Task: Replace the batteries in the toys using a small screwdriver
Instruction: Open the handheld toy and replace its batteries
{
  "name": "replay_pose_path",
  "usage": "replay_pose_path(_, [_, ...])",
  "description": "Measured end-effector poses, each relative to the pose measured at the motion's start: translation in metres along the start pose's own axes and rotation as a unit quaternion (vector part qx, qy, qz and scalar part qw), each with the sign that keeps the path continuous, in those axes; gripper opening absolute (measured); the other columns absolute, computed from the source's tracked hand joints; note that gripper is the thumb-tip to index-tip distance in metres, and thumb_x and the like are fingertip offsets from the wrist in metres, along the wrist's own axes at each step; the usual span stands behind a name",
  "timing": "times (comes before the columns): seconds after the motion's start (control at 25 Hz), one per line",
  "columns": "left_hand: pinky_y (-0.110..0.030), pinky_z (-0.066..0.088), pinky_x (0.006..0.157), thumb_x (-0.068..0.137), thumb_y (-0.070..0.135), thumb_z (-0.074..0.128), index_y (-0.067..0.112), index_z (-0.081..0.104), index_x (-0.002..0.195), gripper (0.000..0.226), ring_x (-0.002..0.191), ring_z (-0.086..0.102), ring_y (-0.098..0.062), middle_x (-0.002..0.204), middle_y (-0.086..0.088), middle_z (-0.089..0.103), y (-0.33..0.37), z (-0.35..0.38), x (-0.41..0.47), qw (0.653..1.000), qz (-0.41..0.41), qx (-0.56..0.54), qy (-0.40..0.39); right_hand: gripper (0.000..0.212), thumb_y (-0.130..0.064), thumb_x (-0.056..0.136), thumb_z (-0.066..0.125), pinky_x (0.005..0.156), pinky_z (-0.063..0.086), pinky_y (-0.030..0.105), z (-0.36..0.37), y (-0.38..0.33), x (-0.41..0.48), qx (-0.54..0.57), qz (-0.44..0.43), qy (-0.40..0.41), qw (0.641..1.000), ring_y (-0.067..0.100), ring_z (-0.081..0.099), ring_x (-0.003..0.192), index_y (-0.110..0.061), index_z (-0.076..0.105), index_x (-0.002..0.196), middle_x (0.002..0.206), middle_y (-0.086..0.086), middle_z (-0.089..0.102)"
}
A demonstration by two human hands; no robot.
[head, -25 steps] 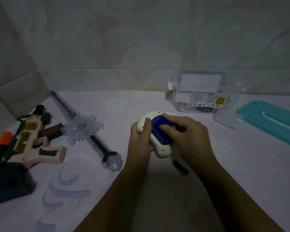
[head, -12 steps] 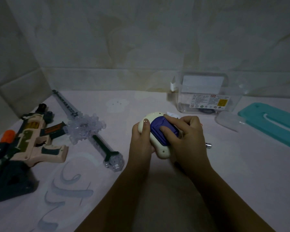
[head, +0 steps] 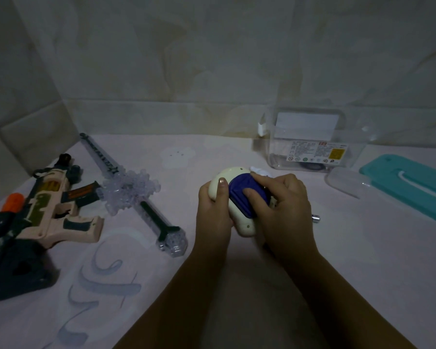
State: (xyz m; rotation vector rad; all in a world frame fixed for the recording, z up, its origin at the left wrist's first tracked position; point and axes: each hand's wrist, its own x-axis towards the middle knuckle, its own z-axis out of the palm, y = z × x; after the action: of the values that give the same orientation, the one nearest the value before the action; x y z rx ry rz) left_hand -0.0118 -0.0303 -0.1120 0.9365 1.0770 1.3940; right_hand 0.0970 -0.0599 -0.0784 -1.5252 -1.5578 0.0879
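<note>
A small cream toy (head: 242, 224) with a dark blue cover (head: 239, 197) is held above the table's middle by both hands. My left hand (head: 213, 210) grips its left side, thumb lying on the cream shell. From the right my right hand (head: 285, 210) wraps around it, thumb pressing on the blue cover and fingers curled over the top. A small metal tip (head: 315, 218), probably the screwdriver, pokes out on the table just right of my right hand; the rest of it is hidden.
At the left lie a pink toy gun (head: 53, 212), a dark toy (head: 13, 268) and a clear toy sword (head: 134, 195). A clear plastic box (head: 310, 142) stands at the back right, its clear lid (head: 345, 181) and a teal case (head: 413, 185) beside it.
My right hand slid further over the toy and now hides the dark object that lay on the table below it. A metal tip appeared to its right. The toy stays in both hands.
</note>
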Motion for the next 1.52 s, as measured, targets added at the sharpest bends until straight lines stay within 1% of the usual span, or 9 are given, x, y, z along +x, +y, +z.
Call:
replay_pose_path(0.28, [-0.054,0.056,0.091,0.098,0.052,0.045,0.022,0.049,0.132,0.046,0.107,0.068,-0.026,0.12,-0.007,0.067,0.001,0.0,0.0,1.0,-0.003,0.005,0.017,0.037,-0.034,0.085,0.062,0.072,0.029,0.011,0.004,-0.001,-0.003,0.012,0.016,-0.014,1.0,0.009,0.039,0.087,-0.022,0.062,0.12,0.093,-0.003,0.047])
replay_pose_path(0.52, [-0.049,0.06,0.086,0.074,0.047,0.075,0.02,0.05,0.132,0.069,0.108,0.069,-0.026,0.124,-0.007,0.067,0.003,-0.002,-0.003,0.998,-0.016,-0.043,-0.029,0.044,-0.032,0.086,0.063,0.074,0.032,0.002,0.004,-0.003,-0.003,0.079,0.071,-0.022,0.994,0.003,0.04,0.097,-0.032,0.052,0.128,0.106,-0.006,0.041])
replay_pose_path(0.6, [-0.049,0.059,0.086,0.071,0.039,0.081,0.017,0.051,0.133,0.071,0.108,0.07,-0.027,0.125,-0.01,0.067,0.004,-0.002,-0.003,0.995,-0.027,-0.083,-0.043,0.051,-0.036,0.084,0.065,0.077,0.039,0.002,0.003,-0.004,-0.003,0.158,0.117,-0.031,0.98,0.0,0.043,0.105,-0.038,0.045,0.131,0.113,-0.009,0.037])
replay_pose_path(0.8, [-0.054,0.056,0.09,0.077,0.025,0.074,0.012,0.049,0.137,0.066,0.111,0.068,-0.033,0.125,-0.016,0.068,0.004,-0.003,-0.004,0.976,-0.053,-0.193,-0.083,0.037,-0.041,0.087,0.059,0.085,0.056,0.036,0.004,-0.002,-0.004,0.342,0.182,-0.044,0.921,0.016,0.058,0.109,-0.045,0.049,0.122,0.124,-0.005,0.046])
replay_pose_path(0.92, [-0.051,0.056,0.092,0.079,0.023,0.075,0.012,0.048,0.139,0.067,0.114,0.067,-0.033,0.129,-0.016,0.065,0.004,-0.005,-0.001,0.975,-0.051,-0.18,-0.116,0.043,-0.026,0.091,0.057,0.072,0.058,0.025,-0.002,-0.005,-0.002,0.442,0.19,-0.075,0.874,0.007,0.066,0.098,-0.037,0.045,0.13,0.117,-0.009,0.06])
replay_pose_path(1.04, [-0.04,0.058,0.087,0.079,0.029,0.073,0.011,0.05,0.137,0.065,0.113,0.068,-0.028,0.128,-0.014,0.066,0.005,-0.011,0.002,0.987,-0.029,-0.098,-0.123,0.056,-0.025,0.088,0.062,0.065,0.052,0.012,-0.015,-0.003,0.002,0.384,0.147,-0.06,0.909,-0.011,0.059,0.093,-0.038,0.037,0.136,0.116,-0.02,0.052])
replay_pose_path(1.2, [-0.046,0.059,0.087,0.074,0.037,0.078,0.011,0.052,0.132,0.07,0.11,0.069,-0.029,0.126,-0.013,0.067,0.006,-0.01,0.0,0.99,-0.019,-0.046,-0.133,0.063,-0.022,0.084,0.067,0.07,0.053,0.013,-0.023,0.004,0.005,0.342,0.108,-0.06,0.932,-0.01,0.057,0.098,-0.042,0.035,0.135,0.118,-0.023,0.051])
replay_pose_path(1.4, [-0.046,0.058,0.09,0.075,0.028,0.078,0.014,0.05,0.135,0.068,0.111,0.068,-0.03,0.127,-0.014,0.066,0.004,-0.011,0.002,0.984,-0.026,-0.058,-0.167,0.035,-0.022,0.091,0.056,0.086,0.049,0.012,-0.022,0.007,0.005,0.266,0.051,-0.055,0.961,0.001,0.049,0.116,-0.045,0.051,0.118,0.128,-0.01,0.047])
replay_pose_path(1.52, [-0.041,0.057,0.092,0.077,0.013,0.075,0.018,0.049,0.139,0.067,0.116,0.066,-0.026,0.128,-0.008,0.066,0.004,-0.011,0.005,0.98,-0.008,-0.049,-0.193,0.024,-0.024,0.094,0.051,0.085,0.053,0.022,-0.019,0.01,0.007,0.297,0.108,-0.042,0.948,0.006,0.057,0.108,-0.041,0.058,0.109,0.122,-0.006,0.056])
